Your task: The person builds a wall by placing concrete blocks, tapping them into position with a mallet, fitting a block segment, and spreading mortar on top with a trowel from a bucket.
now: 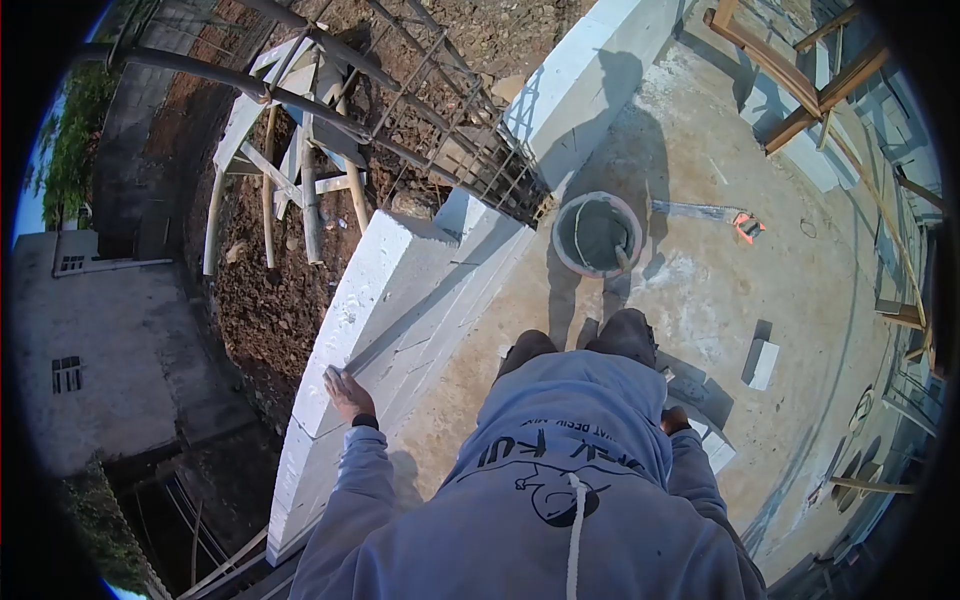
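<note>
My left hand lies with its fingers stretched out on the top of a low wall of white blocks, holding nothing. Beside my right hip hangs my right hand, partly hidden by the sleeve and the shirt; its fingers cannot be made out. White blocks lie on the floor close to that hand. In front of my feet stands a round bucket with a thin handle and dark grey contents. Some tool-like piece sticks up inside its right side.
A rebar cage rises at the gap between the wall and another white block wall. Bare soil and wooden posts lie beyond. On the floor are an orange item and a single block. Wooden scaffolding stands right.
</note>
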Tool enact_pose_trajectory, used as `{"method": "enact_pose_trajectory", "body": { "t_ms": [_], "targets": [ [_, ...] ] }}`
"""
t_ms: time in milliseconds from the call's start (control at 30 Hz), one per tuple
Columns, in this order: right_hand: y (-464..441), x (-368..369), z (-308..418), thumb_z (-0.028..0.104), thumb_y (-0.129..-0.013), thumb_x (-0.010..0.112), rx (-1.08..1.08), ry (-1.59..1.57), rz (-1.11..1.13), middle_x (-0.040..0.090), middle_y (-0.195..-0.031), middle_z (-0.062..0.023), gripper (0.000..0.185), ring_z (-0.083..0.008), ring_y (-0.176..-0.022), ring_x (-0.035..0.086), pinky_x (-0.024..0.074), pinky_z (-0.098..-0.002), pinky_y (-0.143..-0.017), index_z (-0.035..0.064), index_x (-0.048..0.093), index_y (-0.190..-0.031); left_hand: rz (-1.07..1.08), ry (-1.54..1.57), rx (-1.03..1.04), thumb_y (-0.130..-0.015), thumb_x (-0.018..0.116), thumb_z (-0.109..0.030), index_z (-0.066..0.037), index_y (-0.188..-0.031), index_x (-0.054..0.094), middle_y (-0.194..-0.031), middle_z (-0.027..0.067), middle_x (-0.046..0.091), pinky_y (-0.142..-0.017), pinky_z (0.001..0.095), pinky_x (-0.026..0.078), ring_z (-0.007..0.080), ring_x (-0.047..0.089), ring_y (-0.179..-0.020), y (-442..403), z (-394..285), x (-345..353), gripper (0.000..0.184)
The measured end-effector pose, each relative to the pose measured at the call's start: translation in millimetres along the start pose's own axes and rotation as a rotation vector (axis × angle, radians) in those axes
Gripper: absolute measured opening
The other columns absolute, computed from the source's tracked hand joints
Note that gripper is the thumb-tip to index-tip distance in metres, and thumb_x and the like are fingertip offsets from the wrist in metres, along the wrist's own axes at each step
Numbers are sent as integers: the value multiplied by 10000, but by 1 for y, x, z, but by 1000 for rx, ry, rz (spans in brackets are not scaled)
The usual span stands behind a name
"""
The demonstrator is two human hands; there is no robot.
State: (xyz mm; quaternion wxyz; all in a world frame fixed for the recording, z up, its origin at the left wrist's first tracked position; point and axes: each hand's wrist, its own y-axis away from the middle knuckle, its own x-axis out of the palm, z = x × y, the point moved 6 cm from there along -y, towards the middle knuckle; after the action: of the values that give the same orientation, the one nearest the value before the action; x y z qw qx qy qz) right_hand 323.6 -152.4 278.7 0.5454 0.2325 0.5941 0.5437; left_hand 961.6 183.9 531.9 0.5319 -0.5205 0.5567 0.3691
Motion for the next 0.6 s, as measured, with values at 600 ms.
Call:
{"method": "enact_pose_trajectory", "body": {
  "t_ms": [600],
  "targets": [
    [100, 17, -81, 328, -869, 536, 392, -769, -232, 662, -718, -134, 371, -244, -580, 653, 525, -392, -530, -22, 648, -819, 1093, -125, 702, -915, 389, -400, 20, -1133, 589, -1153, 221, 597, -920, 419, 430, 360, 568, -1060, 47, -314, 222, 513]
  ]
}}
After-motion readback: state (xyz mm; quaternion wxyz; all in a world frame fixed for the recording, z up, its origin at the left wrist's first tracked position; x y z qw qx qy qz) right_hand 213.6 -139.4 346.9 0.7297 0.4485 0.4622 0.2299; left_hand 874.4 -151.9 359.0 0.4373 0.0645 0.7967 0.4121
